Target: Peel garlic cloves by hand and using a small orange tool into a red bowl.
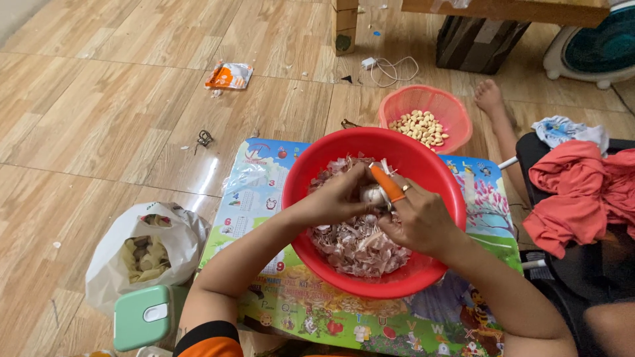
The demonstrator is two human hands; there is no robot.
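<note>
Garlic bulb (374, 194) is pinched in curled left hand (337, 198) fingers above the red basin (436, 173), so skins (357, 244) drop inside; an orange-handled knife (387, 184) is gripped by the closed right hand (420, 221). Peeled cloves (420, 127) are kept apart in a pink basket (456, 109).

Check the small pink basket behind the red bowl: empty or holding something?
Holding something. The pink basket has a heap of pale peeled cloves covering part of its bottom; it is not full.

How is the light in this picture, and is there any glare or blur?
Head view: soft, even daylight, shadows faint; a pale glare streak lies on the wooden floor and on the plastic mat; the left hand, right hand and garlic clove look sharp, without motion blur; the frame edges bend slightly.
</note>
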